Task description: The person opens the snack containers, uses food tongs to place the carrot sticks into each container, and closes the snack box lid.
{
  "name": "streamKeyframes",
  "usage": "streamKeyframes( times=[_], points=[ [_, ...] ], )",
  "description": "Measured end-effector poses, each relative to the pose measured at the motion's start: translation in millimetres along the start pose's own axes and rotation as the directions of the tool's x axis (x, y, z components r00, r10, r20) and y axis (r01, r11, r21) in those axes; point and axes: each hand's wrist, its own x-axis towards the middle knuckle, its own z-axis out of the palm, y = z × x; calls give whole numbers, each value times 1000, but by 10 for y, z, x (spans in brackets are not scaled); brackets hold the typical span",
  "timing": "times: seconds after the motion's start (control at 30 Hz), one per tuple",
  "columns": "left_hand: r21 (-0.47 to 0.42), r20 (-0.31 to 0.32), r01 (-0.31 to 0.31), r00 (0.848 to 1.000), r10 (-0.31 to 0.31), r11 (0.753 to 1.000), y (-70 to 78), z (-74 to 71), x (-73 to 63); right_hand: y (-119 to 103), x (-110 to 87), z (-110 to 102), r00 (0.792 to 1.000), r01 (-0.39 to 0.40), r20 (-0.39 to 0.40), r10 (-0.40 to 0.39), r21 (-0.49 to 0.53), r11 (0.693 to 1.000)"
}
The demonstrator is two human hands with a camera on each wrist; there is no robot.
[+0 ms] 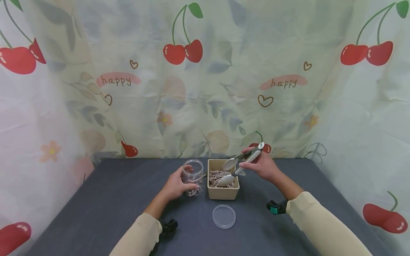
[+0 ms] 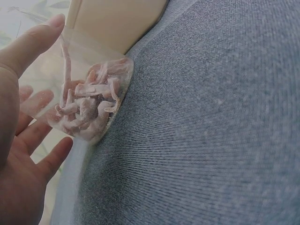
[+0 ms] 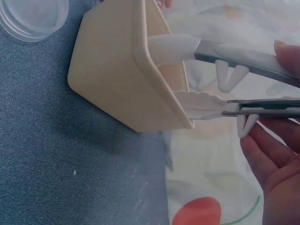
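My left hand grips a clear plastic jar that stands uncapped on the dark table. Pale, dusty twisted strips fill its lower part. To the right of the jar is a beige rectangular bin, holding more of the same strips. My right hand holds a pair of tongs with white tips and grey-white handles. The arms of the tongs are spread, and both tips reach inside the bin. Nothing shows between the tips.
A clear round lid lies flat on the table in front of the bin. The dark cloth-covered table ends at a printed curtain behind and at both sides. A small white crumb is on the cloth near the bin.
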Motion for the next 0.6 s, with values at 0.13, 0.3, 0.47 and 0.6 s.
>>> streamKeyframes(
  times=[0.13, 0.3, 0.47, 0.6],
  points=[
    [23, 11, 8, 1000, -8, 1000, -7, 13, -7, 14, -13, 23, 1000, -1, -4, 1, -21, 1000],
    [15, 22, -2, 1000, 1, 1000, -9, 8, -3, 11, -8, 34, 1000, 22, -17, -22, -5, 1000],
    [-1, 5, -6, 1000, 6, 1000, -12, -10, 13, 3, 17, 44, 999, 44, -29, -44, 2, 999],
    [11, 5, -2, 1000, 2, 1000, -20, -3, 13, 14, 1, 63, 998, 44, -43, -43, 13, 999]
  ],
)
